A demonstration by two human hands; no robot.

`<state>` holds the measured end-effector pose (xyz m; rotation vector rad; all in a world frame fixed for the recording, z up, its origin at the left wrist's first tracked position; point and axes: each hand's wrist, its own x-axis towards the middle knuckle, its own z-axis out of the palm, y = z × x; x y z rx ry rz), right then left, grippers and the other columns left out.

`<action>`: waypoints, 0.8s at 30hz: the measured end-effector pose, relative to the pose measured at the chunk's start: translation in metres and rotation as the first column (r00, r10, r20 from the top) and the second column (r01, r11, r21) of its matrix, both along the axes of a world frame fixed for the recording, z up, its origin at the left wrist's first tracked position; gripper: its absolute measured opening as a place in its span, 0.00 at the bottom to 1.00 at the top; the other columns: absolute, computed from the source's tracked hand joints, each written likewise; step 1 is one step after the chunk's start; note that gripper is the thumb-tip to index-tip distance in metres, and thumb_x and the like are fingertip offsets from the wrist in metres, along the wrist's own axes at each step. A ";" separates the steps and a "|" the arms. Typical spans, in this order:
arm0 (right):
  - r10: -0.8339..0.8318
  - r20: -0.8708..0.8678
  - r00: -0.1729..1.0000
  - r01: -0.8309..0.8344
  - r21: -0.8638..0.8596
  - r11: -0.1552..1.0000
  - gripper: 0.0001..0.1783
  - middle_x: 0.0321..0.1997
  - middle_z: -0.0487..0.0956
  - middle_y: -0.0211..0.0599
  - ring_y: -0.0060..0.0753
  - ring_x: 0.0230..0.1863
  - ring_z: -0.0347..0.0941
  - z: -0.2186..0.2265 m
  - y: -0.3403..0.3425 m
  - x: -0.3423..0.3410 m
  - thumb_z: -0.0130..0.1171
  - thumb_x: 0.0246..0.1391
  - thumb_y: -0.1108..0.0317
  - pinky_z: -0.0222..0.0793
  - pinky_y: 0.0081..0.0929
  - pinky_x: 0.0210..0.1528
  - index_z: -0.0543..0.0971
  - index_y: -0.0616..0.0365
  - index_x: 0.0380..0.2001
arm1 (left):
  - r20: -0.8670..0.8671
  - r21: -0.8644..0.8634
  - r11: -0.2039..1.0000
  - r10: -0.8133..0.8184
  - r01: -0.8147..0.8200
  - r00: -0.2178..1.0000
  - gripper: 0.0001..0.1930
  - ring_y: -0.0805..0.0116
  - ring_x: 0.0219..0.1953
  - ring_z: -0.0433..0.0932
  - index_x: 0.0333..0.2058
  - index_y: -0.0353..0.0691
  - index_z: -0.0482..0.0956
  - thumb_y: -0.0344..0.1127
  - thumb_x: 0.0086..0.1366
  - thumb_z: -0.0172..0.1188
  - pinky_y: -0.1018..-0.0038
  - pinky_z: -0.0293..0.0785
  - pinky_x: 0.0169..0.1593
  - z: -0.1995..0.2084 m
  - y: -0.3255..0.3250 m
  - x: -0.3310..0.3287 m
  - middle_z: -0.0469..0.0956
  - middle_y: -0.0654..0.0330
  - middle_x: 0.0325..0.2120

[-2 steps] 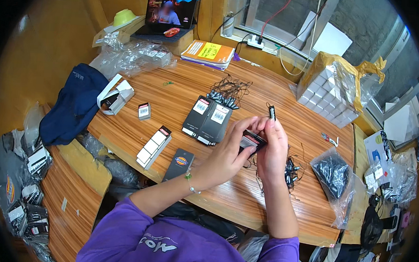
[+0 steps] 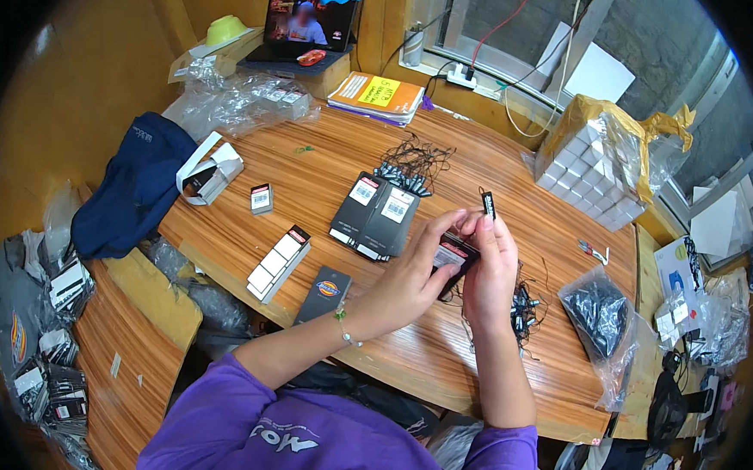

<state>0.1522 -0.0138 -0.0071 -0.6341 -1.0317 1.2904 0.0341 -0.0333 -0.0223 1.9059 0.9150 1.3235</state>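
Note:
In my left hand (image 2: 404, 284) is a black hang tag (image 2: 453, 255) with a white-and-red label, the thumb laid across its face. My right hand (image 2: 490, 263) touches it from the right and pinches a small black string tag (image 2: 489, 204) that sticks up above the fingertips. The fingers hide where the string runs. Just left of my hands lie two stacks of black hang tags with barcode labels (image 2: 376, 213). A bunch of corded string tags (image 2: 406, 178) rests behind them. More string tags (image 2: 525, 309) lie right of my right wrist.
Nearer my left arm are a dark logo tag (image 2: 325, 294), a label stack (image 2: 278, 265) and a small labelled stack (image 2: 261, 198). A bag of black cords (image 2: 598, 313) and cutters (image 2: 594, 251) lie right. Wrapped white boxes (image 2: 592, 166) stand at the back right, a laptop (image 2: 307, 24) back left.

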 end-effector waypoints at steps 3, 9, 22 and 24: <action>-0.085 0.069 0.994 0.086 -0.020 0.996 0.11 0.32 0.70 0.27 0.20 0.37 0.64 -0.002 0.003 -0.007 0.46 0.60 0.62 0.59 0.20 0.44 0.73 0.57 0.32 | 0.032 -0.107 0.991 -0.080 0.083 0.996 0.32 0.57 0.63 0.53 0.60 0.38 0.49 0.23 0.57 0.52 0.67 0.49 0.63 -0.001 0.010 -0.010 0.53 0.50 0.60; 0.052 0.136 0.989 -0.034 -0.131 0.991 0.11 0.32 0.72 0.25 0.20 0.37 0.65 0.005 0.040 -0.010 0.43 0.61 0.59 0.57 0.20 0.40 0.72 0.52 0.33 | -0.017 -0.200 0.969 -0.150 0.144 0.989 0.25 0.67 0.55 0.62 0.54 0.37 0.59 0.24 0.57 0.52 0.72 0.56 0.59 -0.003 0.038 -0.053 0.65 0.56 0.50; 0.077 0.210 0.975 -0.021 -0.255 0.967 0.09 0.22 0.72 0.21 0.20 0.28 0.68 0.011 0.203 -0.033 0.41 0.58 0.62 0.58 0.26 0.35 0.68 0.45 0.25 | 0.020 -0.449 0.890 -0.084 0.084 0.996 0.20 0.78 0.43 0.69 0.49 0.39 0.62 0.21 0.58 0.51 0.79 0.66 0.48 -0.047 0.121 -0.125 0.70 0.64 0.39; 0.091 0.225 0.970 -0.031 -0.256 0.966 0.10 0.22 0.70 0.21 0.21 0.30 0.67 0.015 0.214 -0.035 0.39 0.59 0.61 0.56 0.29 0.37 0.67 0.44 0.25 | 0.067 -0.488 0.868 -0.070 0.094 0.995 0.20 0.75 0.43 0.70 0.48 0.39 0.64 0.21 0.56 0.54 0.78 0.67 0.48 -0.056 0.127 -0.129 0.71 0.63 0.39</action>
